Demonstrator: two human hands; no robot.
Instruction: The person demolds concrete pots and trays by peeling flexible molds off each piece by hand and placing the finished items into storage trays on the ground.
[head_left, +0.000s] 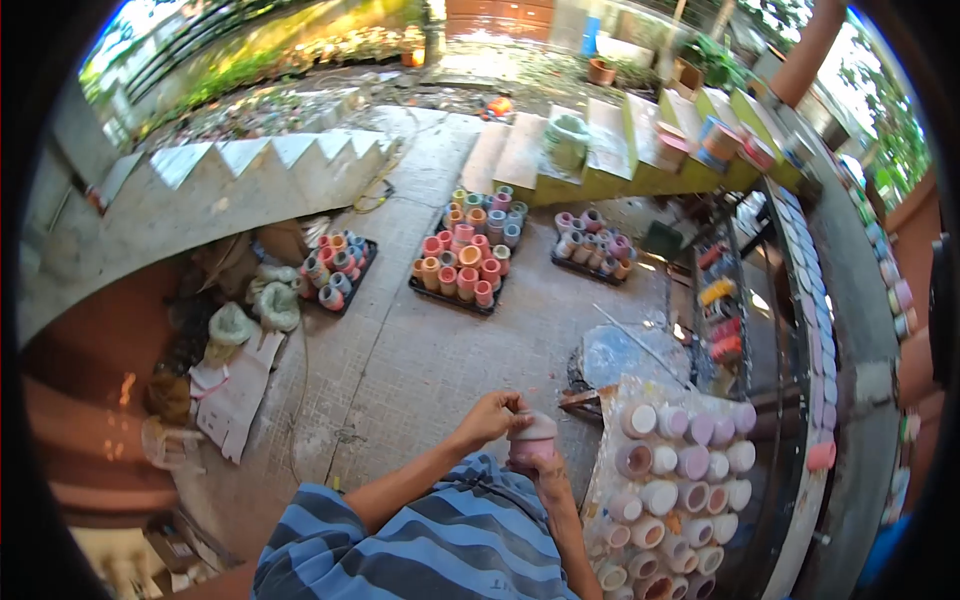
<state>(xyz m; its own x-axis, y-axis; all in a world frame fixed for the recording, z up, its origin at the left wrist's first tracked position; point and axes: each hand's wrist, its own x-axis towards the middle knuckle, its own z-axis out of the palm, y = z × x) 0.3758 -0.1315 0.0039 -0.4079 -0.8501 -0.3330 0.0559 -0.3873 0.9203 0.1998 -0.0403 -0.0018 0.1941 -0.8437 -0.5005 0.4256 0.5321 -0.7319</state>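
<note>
A small pink pot (531, 450) with a pale, whitish upper part is held close in front of the striped shirt. My right hand (547, 478) is wrapped round its lower part from below and the right. At its pale rim, my left hand (492, 418) pinches the upper left edge with closed fingers. Just to the right stands a board (594, 500) bearing several rows of small pots in white, pink and lilac.
Black trays (450, 298) of coloured pots stand on the tiled floor ahead. A round bluish stand (632, 355) with a thin stick is beyond the board. Open sacks (231, 325) lie left, stairs (590, 160) rise ahead, and a rack (803, 330) stands right.
</note>
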